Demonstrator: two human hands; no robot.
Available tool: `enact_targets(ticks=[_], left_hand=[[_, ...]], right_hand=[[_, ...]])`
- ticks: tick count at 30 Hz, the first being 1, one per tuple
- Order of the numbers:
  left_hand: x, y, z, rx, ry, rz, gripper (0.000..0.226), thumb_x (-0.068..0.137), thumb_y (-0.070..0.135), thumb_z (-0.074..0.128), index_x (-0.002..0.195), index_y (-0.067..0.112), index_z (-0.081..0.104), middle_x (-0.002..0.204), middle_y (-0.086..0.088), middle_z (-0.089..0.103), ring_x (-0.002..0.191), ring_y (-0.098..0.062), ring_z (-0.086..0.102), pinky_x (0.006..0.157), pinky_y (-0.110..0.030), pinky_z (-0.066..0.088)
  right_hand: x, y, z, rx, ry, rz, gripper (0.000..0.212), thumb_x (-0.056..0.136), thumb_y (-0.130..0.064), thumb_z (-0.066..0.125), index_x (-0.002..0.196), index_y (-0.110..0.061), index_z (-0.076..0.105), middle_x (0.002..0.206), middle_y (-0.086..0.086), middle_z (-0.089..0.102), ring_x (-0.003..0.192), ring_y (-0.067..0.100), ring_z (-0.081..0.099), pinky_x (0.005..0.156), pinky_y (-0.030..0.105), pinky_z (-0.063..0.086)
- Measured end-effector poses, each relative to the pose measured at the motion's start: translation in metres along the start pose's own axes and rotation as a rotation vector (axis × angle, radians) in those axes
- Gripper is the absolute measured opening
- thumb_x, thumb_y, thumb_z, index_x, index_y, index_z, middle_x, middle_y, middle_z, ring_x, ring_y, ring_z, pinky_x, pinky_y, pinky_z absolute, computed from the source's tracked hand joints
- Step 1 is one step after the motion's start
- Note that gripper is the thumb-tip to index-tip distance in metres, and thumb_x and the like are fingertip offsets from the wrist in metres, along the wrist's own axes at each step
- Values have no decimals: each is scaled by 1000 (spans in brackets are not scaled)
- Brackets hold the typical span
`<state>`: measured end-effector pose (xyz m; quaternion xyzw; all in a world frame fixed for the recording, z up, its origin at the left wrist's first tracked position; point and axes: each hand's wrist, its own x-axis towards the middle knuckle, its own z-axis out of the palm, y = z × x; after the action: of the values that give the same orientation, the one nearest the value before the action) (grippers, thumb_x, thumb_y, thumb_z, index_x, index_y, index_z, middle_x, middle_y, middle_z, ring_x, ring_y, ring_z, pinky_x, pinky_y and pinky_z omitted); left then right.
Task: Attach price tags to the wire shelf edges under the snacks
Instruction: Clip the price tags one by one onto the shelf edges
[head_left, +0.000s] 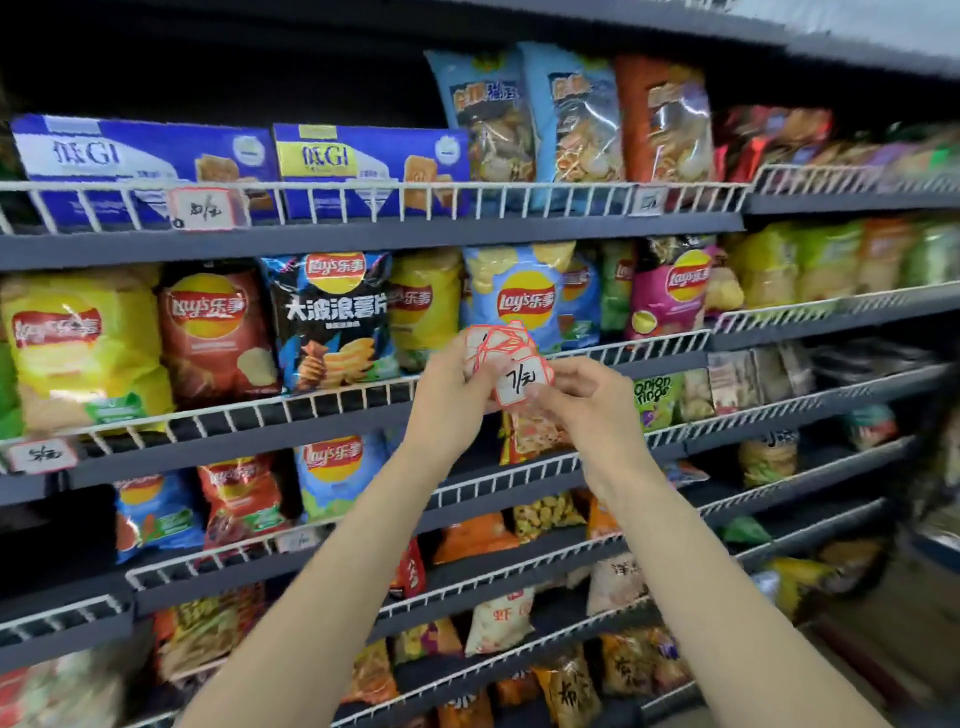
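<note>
The tags (498, 345) were a small stack of white cards with red borders, fanned out and held up in front of the second shelf. The front tag (521, 383) carried dark handwriting and stood a little lower than the others. The left hand (457, 387) was closed around the stack from the left side. The right hand (582, 397) pinched the front tag from the right, with its fingertips (543, 396) on the lower edge of the card. Both forearms came up from the bottom of the view.

Just behind the hands ran the white wire edge (332, 402) of the second shelf, and on this shelf stood chip bags: a yellow bag (78, 343), a red bag (215, 330), a black bag (332, 317) and a blue bag (519, 291). At the far left of this wire edge one tag (42, 455) was already attached. The top shelf had its own wire rail (467, 200), and there a second attached tag (207, 209) hung under the blue boxes (145, 161); a smaller label (649, 200) sat further right on the same rail, too blurred to read. Below the hands more shelves with mixed snack bags (498, 618) went down, and the right part of the view was blurred.
</note>
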<state>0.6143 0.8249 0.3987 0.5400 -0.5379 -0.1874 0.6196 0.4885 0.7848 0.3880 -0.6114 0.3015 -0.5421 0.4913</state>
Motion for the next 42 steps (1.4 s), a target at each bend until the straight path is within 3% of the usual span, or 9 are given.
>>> enact_targets(ticks=[7, 13, 16, 18, 22, 27, 30, 34, 42], left_hand=[[17, 17, 159, -64, -6, 25, 19, 95, 14, 52, 93, 33, 57, 99, -2, 69, 92, -19, 68, 75, -41, 58], [38, 24, 285, -22, -31, -7, 25, 96, 22, 51, 121, 18, 54, 114, -5, 63, 97, -19, 66, 71, -35, 59], [51, 27, 336, -17, -38, 4, 37, 95, 22, 52, 132, 16, 49, 123, -6, 61, 102, -16, 64, 73, -33, 60], [63, 28, 366, -35, -49, -21, 44, 95, 22, 53, 137, 15, 43, 125, -8, 60, 102, -18, 65, 72, -33, 60], [91, 28, 417, -104, -84, -54, 19, 93, 11, 56, 102, 28, 56, 104, -3, 67, 93, -18, 68, 72, -35, 60], [127, 9, 462, -264, -86, -103, 21, 90, 7, 59, 102, 25, 59, 100, -4, 71, 90, -17, 70, 74, -33, 59], [147, 0, 486, -406, -49, -173, 23, 89, 3, 59, 110, 14, 59, 95, -1, 70, 78, -8, 70, 62, -23, 57], [169, -4, 518, -471, -27, -232, 33, 87, 1, 60, 119, 8, 57, 102, -6, 70, 84, -14, 69, 69, -27, 59], [201, -9, 598, -511, 97, -224, 26, 87, -5, 58, 104, 15, 59, 93, -3, 71, 76, -11, 70, 59, -22, 56]], right_hand=[[41, 10, -149, -67, 81, 1, 18, 78, 0, 69, 86, -15, 65, 84, 9, 70, 75, 15, 65, 63, 23, 50], [78, 8, -281, -126, 8, 6, 9, 85, -8, 66, 77, -13, 67, 61, -4, 67, 62, 13, 66, 61, 25, 54], [98, 13, -329, -128, 39, 4, 12, 84, -14, 68, 72, -14, 68, 64, 2, 66, 68, 26, 67, 69, 39, 55], [114, 17, -357, -112, 43, -10, 13, 84, -11, 68, 72, -14, 69, 64, 2, 67, 65, 23, 66, 69, 38, 57], [149, 29, -400, -86, 71, -20, 10, 83, -4, 67, 76, -10, 69, 62, -2, 67, 55, 11, 63, 60, 24, 56], [196, 44, -439, -77, 39, -51, 11, 80, 1, 68, 82, -9, 69, 70, 0, 69, 59, 2, 63, 53, 13, 48], [224, 50, -459, -90, 18, -64, 17, 78, 3, 69, 88, -10, 70, 78, 3, 70, 68, 6, 65, 62, 17, 53], [252, 57, -486, -75, -29, -45, 25, 78, 7, 68, 91, -15, 68, 81, 3, 70, 71, 6, 65, 66, 19, 55], [314, 80, -551, -110, -62, 46, 12, 79, -8, 73, 83, -16, 67, 81, 10, 70, 70, 19, 68, 71, 31, 58]])
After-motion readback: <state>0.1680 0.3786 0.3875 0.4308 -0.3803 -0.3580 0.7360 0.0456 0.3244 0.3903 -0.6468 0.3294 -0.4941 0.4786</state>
